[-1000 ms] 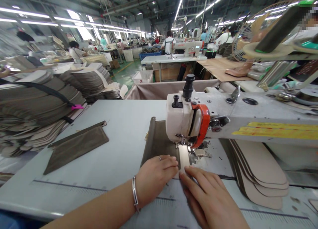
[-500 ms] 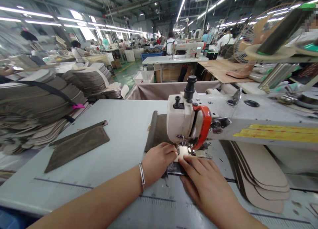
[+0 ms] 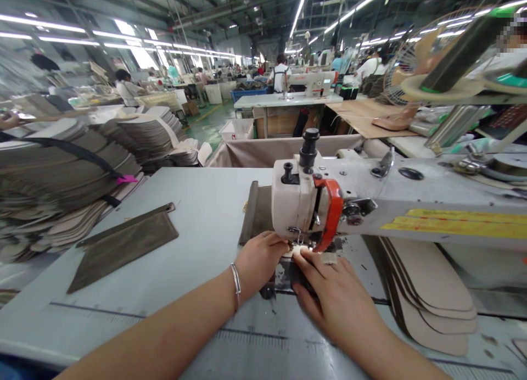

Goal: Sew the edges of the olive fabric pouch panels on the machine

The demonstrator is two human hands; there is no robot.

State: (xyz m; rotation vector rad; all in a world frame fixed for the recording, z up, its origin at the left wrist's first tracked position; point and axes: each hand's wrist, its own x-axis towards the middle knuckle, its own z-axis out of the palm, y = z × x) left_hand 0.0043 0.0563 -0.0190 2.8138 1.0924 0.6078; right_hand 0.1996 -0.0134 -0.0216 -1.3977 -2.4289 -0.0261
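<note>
The sewing machine (image 3: 294, 199), white with an orange guard, stands over a dark fabric piece (image 3: 260, 210) that extends out behind its head. Just under the needle area lies a small cream piece (image 3: 297, 250). My left hand (image 3: 260, 262), with a silver bangle at the wrist, has its fingers pressed together at the left edge of this piece. My right hand (image 3: 329, 292) lies palm down with fingers stretched, its fingertips touching the near side of the cream piece. A dark flat pouch-like piece (image 3: 127, 245) rests on the table to the left.
Rounded beige panels (image 3: 436, 281) are stacked right of my right hand under the machine arm. Large piles of panels (image 3: 57, 171) stand at the left. Behind are a white bin (image 3: 237, 129), another sewing machine (image 3: 310, 83) and people at work.
Both hands have moved slightly forward, toward the needle, with the cream piece. Less of that piece shows now. The view has shifted a little.
</note>
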